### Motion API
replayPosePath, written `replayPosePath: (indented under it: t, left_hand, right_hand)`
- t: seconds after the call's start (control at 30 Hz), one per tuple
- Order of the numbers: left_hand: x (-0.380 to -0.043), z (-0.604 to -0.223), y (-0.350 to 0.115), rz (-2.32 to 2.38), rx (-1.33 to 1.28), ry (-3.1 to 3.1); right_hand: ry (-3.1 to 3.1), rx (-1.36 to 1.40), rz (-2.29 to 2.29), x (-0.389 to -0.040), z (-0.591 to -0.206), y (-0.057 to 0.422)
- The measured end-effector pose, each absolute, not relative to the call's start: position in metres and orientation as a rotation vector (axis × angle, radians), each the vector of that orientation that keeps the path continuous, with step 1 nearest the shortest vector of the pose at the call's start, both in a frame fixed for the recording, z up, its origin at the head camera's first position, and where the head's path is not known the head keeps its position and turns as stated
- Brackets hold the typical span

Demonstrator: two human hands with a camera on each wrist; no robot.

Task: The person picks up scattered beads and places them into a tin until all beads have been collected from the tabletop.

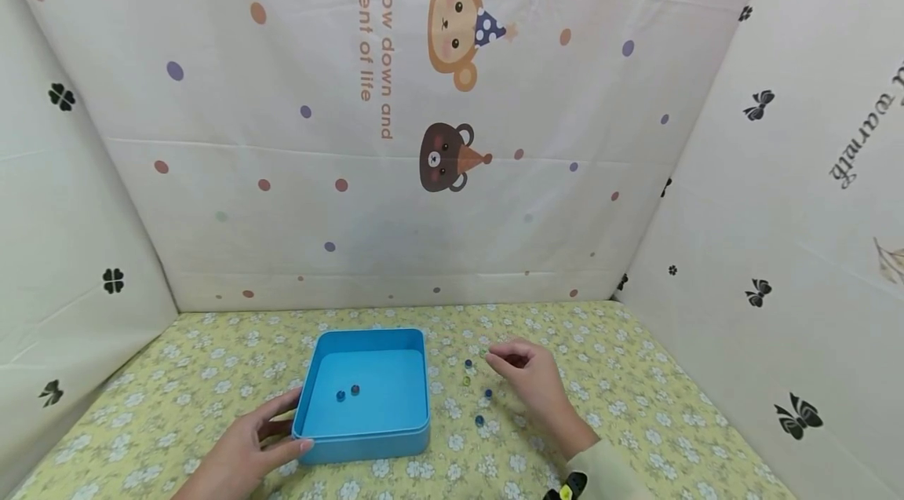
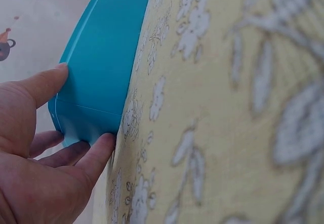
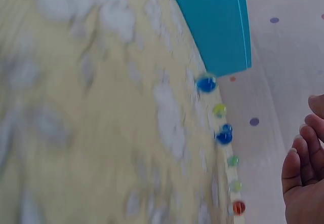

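Observation:
My left hand (image 1: 247, 441) holds the near left corner of a blue square box (image 1: 367, 449). Its thumb lies at the rim, and the other fingers press the side wall low down in the left wrist view. Inside the box are a blue marble (image 1: 340, 396) and a reddish marble (image 1: 355, 389). My right hand (image 1: 530, 378) hovers to the right of the box with fingers loosely bent, nothing visible between them. Beside it on the cloth lie dark blue marbles (image 1: 479, 421), a yellow-green marble (image 1: 466, 381), green marbles (image 3: 233, 161) and a red marble (image 3: 239, 207).
A yellow floral cloth (image 1: 636, 406) covers the table. A white printed sheet (image 1: 282, 92) hangs behind as a wall, with more white sheets (image 1: 777, 194) at both sides.

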State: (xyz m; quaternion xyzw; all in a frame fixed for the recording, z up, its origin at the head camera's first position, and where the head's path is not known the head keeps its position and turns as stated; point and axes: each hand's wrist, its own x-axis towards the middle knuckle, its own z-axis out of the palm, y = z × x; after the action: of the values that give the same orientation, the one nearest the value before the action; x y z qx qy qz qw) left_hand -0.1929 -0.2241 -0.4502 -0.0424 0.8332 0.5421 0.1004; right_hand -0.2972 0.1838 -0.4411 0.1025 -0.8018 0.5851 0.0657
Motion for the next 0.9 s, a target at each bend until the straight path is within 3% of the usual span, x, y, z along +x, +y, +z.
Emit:
replayPosePath:
  t: [0.9]
  left_hand:
    - [-0.192, -0.449, -0.225, 1.613, -0.114, 2.429]
  right_hand:
    - [-2.691, 0.061, 1.6, -0.304, -0.451, 0.231]
